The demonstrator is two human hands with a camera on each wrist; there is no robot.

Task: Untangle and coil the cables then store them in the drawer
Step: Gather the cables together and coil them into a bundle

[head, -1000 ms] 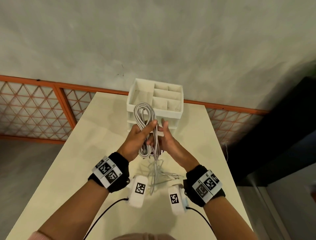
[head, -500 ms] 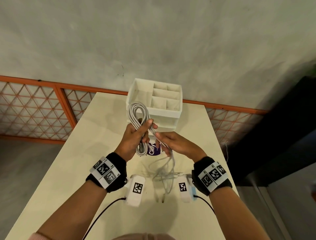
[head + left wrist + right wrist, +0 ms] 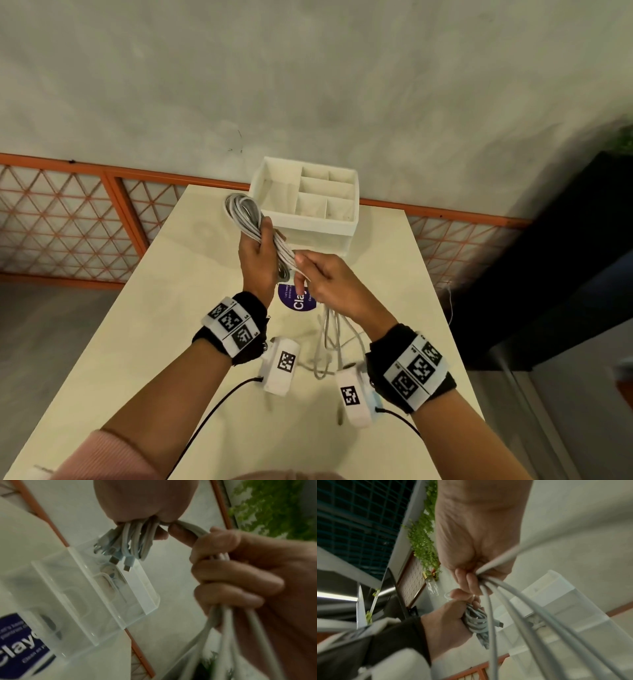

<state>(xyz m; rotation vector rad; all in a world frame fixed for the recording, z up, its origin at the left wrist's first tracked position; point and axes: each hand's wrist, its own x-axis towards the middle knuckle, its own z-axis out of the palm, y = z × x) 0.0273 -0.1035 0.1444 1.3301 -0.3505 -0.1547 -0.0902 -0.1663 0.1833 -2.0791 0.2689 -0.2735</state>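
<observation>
My left hand (image 3: 257, 255) grips a coiled bundle of grey-white cables (image 3: 241, 212), held upright and tilted left above the table. USB plugs (image 3: 118, 555) stick out under its fist in the left wrist view. My right hand (image 3: 323, 279) is close beside it, fingers curled round the loose strands (image 3: 329, 337), which hang down to the tabletop. The right wrist view has those strands (image 3: 513, 608) running from my right fist, with the coil (image 3: 476, 620) in the left hand (image 3: 447, 622) beyond. The white drawer organiser (image 3: 308, 221) stands just behind both hands; its drawer front is hidden.
The cream table (image 3: 164, 325) has a round purple label (image 3: 296, 301) lying under my hands. An orange lattice railing (image 3: 68, 219) runs behind the table, and a dark panel (image 3: 548, 257) stands off its right edge. The organiser's top compartments (image 3: 325, 192) are open.
The left hand has tipped the coil to the left and lifted it slightly. The right hand has slid right and down along the loose strands, uncovering the purple label.
</observation>
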